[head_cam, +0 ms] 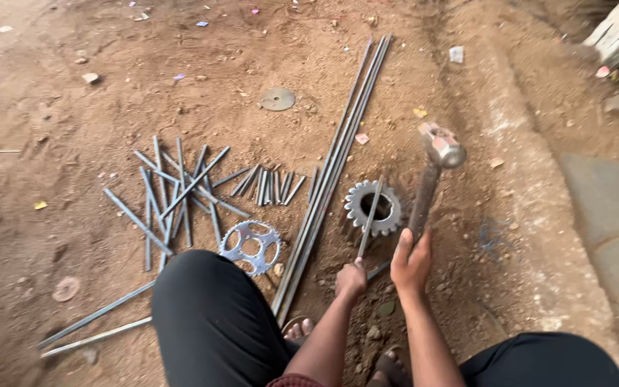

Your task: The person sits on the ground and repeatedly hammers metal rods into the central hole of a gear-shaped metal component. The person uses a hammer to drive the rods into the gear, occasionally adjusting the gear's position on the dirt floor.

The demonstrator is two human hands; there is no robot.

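We see the left hand [351, 278] gripping a rod [370, 216] resting, seemingly, inside the gear [374, 208]; right hand [410, 263] clasps a hammer [430, 175] at two o'clock.

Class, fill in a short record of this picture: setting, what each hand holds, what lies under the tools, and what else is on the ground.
Setting: bare dirt ground, seen from above
Left hand: grips a thin metal rod whose far end lies over the gear's hole
Right hand: holds a hammer with its head raised
Under the tools: thick toothed gear set in the soil
Nearby: flat sprocket, bundle of long rods, scattered short rods, round metal disc
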